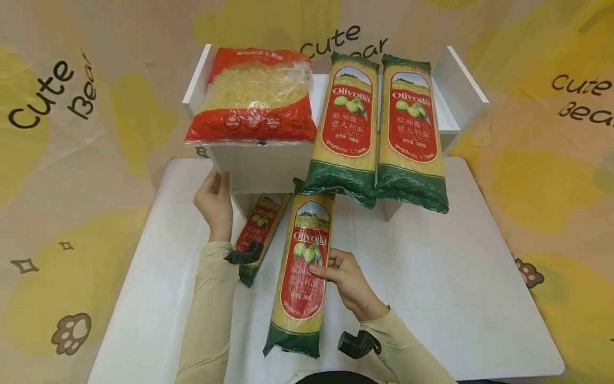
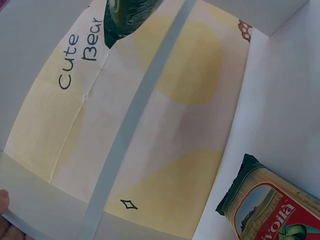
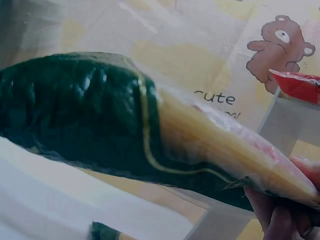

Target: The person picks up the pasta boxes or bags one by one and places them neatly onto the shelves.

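Note:
My right hand [image 1: 352,280] holds a spaghetti pack [image 1: 304,266] by its right edge, thumb on the front label. The pack is tilted in front of the white shelf, and its green end fills much of the right wrist view. My left hand [image 1: 216,205] grips the left side panel of the white shelf [image 1: 261,168]; its fingertips [image 2: 4,201] show at the left wrist view's edge. Beside the left wrist, another spaghetti pack [image 1: 259,229] lies slanted on the table, partly under the shelf. Its printed end [image 2: 272,210] shows in the left wrist view.
On the shelf's upper level lie a red pasta bag [image 1: 259,98] at left and two spaghetti packs, one in the middle [image 1: 352,106] and one at right [image 1: 410,117], their green ends overhanging the front. The white table [image 1: 446,282] extends around the shelf; patterned cloth [image 1: 537,186] surrounds it.

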Demonstrator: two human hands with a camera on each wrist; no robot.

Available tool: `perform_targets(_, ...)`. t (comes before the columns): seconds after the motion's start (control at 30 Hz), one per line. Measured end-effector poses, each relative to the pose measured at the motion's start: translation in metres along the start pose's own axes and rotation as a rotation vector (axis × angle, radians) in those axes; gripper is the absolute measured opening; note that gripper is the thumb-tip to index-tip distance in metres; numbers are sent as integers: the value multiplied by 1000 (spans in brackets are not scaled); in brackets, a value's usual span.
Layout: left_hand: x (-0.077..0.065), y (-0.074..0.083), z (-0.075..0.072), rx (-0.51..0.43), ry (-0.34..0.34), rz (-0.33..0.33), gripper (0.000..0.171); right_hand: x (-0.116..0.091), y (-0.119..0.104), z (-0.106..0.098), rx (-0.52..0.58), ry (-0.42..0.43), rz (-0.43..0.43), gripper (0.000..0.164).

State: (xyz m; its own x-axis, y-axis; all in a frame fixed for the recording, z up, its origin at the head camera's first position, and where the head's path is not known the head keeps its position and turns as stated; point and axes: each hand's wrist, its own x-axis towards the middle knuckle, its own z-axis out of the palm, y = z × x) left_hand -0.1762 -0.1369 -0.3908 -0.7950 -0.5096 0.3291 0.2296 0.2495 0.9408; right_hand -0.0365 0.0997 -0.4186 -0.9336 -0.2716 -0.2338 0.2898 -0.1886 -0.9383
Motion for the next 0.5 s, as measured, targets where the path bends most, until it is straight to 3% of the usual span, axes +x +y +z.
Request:
perform_targets(0.13, 5, -19, 2, -27, -6, 8, 29, 9, -5, -4, -17, 36, 7, 27)
perform_targets(0.5, 4, -21, 0, -7, -21, 23, 31, 40, -20, -14, -45, 147, 16, 39)
